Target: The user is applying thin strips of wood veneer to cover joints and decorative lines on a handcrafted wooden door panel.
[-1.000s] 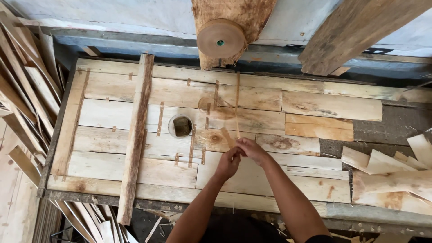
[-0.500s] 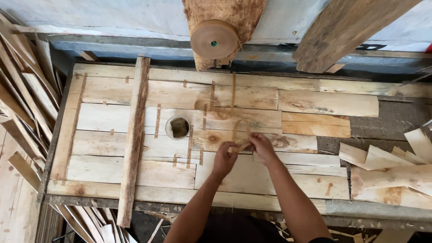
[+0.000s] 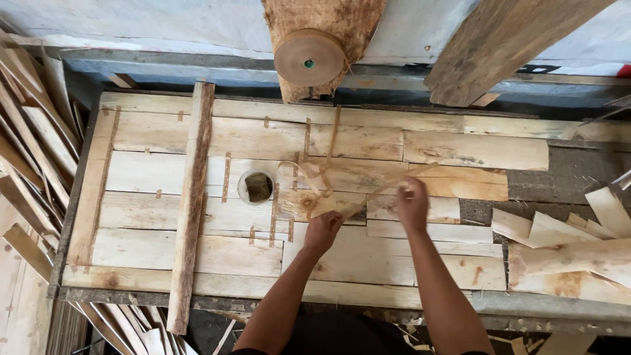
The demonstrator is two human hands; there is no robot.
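Head view: we look down on a bench of pale veneer sheets [image 3: 197,246] pieced together w/ short brown tape patches. Our left hand [image 3: 323,231] sits near-centre, fingers curled tight and pressing one end of a thin brown tape strip [image 3: 384,186] onto the wood. Our right hand [image 3: 412,204] is just right of it and a bit farther, fingers pinched on the strip's other stretch, pulling it taut at a slant. More tape runs far from there, up to the tape roll [image 3: 309,58] hung at the far edge, w/ a loose curled loop [image 3: 305,172] lying left of the hands.

We judge the tape light, floppy, prob. paper: tears easily, twists and sticks to itself if slack. Best held at the ends btwn thumb and finger, kept taut.

Just left of that loop, a small round cup [image 3: 256,186] sits on the sheets. A rough long batten [image 3: 190,204] lies near-to-far on the left side. Veneer offcuts [image 3: 565,253] pile at right; thin strips [image 3: 26,164] stack at far left.
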